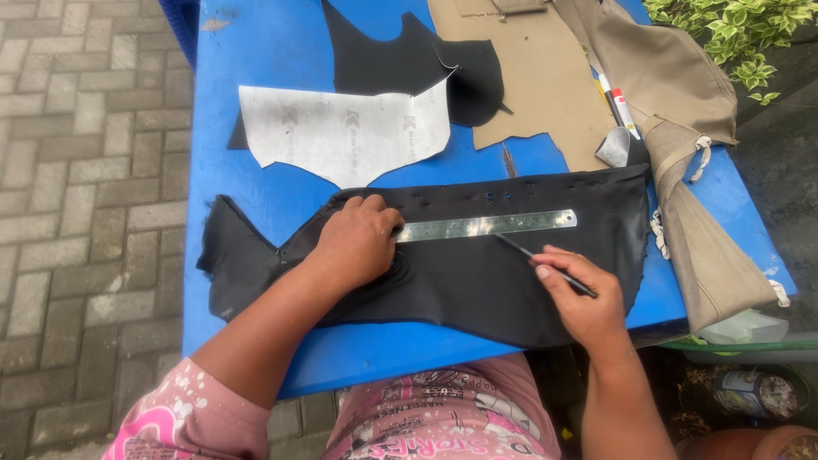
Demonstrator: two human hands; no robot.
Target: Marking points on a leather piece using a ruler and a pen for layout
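Note:
A black cut piece of fabric [477,281] lies across the front of the blue table [273,51]. On it rests a metal ruler [494,224], lying left to right. My left hand [358,238] presses down on the ruler's left end and the fabric. My right hand [579,294] holds a thin dark pencil [537,257], its tip touching the fabric just below the ruler's lower edge.
A white paper pattern [341,132] lies over another black piece [400,55] at the back. Tan fabric [545,77] and a tan garment [690,170] drape the right side, with markers [618,106] on them. Brick paving is at left, plants at top right.

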